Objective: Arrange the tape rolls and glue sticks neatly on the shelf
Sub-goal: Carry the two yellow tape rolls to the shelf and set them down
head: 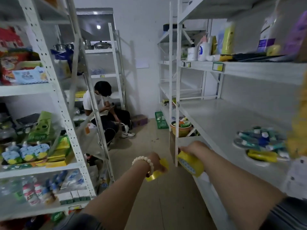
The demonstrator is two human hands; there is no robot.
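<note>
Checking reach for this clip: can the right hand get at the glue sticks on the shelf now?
Probably not to grasp: the right hand grips a yellow tape roll. The way itself looks free, only bare shelf before the glue sticks.

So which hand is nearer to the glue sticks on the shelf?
Right. The right hand, gripping a yellow tape roll, is by the shelf's front post, left of the glue sticks. The left hand is farther left, over the aisle.

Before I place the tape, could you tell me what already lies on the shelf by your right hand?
A loose pile of teal and blue glue sticks, a yellow tube in front. Whatever lies under them is covered.
</note>
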